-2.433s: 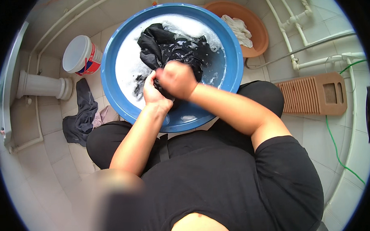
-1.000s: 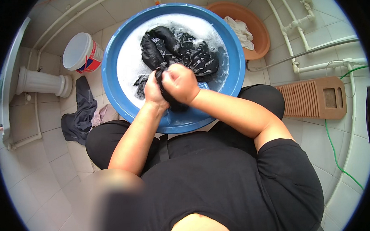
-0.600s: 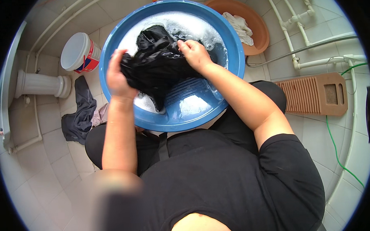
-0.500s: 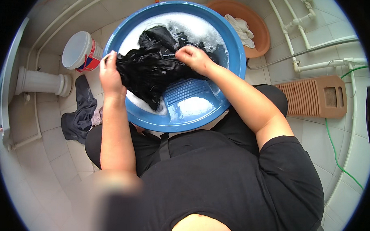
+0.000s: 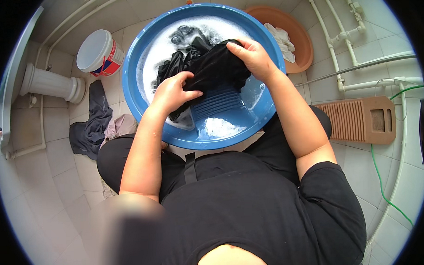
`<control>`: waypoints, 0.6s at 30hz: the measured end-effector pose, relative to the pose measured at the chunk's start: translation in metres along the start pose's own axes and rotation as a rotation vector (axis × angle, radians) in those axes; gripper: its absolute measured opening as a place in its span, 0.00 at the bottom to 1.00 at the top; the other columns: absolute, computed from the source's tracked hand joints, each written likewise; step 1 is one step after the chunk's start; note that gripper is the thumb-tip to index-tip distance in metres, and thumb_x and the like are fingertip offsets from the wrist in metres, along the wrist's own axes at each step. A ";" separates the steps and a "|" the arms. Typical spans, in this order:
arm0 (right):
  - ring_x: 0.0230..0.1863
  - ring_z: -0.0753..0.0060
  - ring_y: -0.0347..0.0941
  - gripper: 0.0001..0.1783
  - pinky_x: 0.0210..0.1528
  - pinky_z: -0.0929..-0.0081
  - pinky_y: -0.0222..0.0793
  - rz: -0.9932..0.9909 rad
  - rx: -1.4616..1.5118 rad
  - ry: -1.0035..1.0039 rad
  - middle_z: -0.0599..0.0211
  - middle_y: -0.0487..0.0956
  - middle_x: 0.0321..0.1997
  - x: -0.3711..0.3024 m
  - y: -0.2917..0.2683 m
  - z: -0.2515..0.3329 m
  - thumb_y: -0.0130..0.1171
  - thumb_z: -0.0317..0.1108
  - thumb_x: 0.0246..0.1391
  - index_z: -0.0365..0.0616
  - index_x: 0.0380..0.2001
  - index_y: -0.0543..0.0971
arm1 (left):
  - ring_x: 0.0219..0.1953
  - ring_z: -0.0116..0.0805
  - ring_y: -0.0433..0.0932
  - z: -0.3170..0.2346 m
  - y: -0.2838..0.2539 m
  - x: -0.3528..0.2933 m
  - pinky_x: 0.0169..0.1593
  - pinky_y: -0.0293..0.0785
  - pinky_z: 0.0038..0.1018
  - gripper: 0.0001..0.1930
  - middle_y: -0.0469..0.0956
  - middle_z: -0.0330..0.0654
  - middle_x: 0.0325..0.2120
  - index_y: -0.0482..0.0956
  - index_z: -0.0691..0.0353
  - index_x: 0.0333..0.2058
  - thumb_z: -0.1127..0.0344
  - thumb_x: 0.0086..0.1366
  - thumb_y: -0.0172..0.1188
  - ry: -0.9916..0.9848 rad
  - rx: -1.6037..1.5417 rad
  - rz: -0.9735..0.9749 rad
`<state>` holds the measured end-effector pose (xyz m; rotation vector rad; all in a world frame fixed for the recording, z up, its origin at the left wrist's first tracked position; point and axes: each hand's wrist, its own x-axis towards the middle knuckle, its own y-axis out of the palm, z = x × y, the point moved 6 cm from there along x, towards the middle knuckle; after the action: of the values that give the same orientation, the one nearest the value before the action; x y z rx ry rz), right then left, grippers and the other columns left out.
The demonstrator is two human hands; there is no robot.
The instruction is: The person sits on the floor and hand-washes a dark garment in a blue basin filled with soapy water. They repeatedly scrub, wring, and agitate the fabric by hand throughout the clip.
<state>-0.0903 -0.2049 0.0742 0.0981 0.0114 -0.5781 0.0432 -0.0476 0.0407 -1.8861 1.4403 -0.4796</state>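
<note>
A wet black garment (image 5: 214,69) is bunched over the suds in a large blue basin (image 5: 207,143). My right hand (image 5: 256,58) pinches its upper right edge between thumb and fingers, lifting that part out of the water. At the garment's left side is my left hand (image 5: 173,94), its thumb and fingers apart in a curved shape against the cloth. Below the garment, a ribbed blue washboard (image 5: 218,104) shows at the basin's near side. The rest of the cloth lies crumpled in the foam, partly under water.
Behind the basin at the right is an orange-brown tub (image 5: 303,40) with white cloth (image 5: 281,41). A white bucket (image 5: 97,52) and dark clothing (image 5: 92,125) are on the left floor. A brown washboard (image 5: 356,120), green hose (image 5: 384,192) and white pipes (image 5: 369,86) are at the right.
My left hand has moved right from the basin's left rim and its fingers have opened. My right hand has moved up and right, raising the garment's edge. The cloth has shifted right.
</note>
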 end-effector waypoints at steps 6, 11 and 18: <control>0.35 0.85 0.66 0.15 0.40 0.85 0.63 0.361 -0.266 0.031 0.76 0.73 0.31 -0.015 0.038 0.026 0.63 0.35 0.45 0.40 0.35 0.75 | 0.45 0.42 0.71 -0.035 -0.013 -0.003 0.46 0.67 0.32 0.25 0.73 0.43 0.41 0.75 0.60 0.40 0.63 0.39 0.70 0.335 -0.243 -0.180; 0.33 0.85 0.68 0.19 0.40 0.83 0.65 0.326 -0.184 0.037 0.73 0.75 0.30 -0.010 0.029 0.029 0.66 0.41 0.41 0.40 0.34 0.76 | 0.33 0.32 0.76 -0.027 -0.013 -0.004 0.40 0.70 0.24 0.21 0.77 0.40 0.28 0.76 0.67 0.35 0.70 0.40 0.70 0.052 -0.206 0.128; 0.44 0.56 0.71 0.25 0.51 0.69 0.65 0.272 -1.025 -0.209 0.54 0.76 0.41 0.009 0.034 -0.044 0.67 0.45 0.32 0.39 0.34 0.78 | 0.52 0.46 0.68 -0.012 -0.037 -0.003 0.58 0.60 0.42 0.24 0.68 0.54 0.49 0.67 0.68 0.48 0.61 0.56 0.58 0.161 -1.887 -0.139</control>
<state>-0.0634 -0.1778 0.0331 -0.9436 0.0885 -0.2545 0.0592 -0.0435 0.0761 -3.2680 2.0378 1.2130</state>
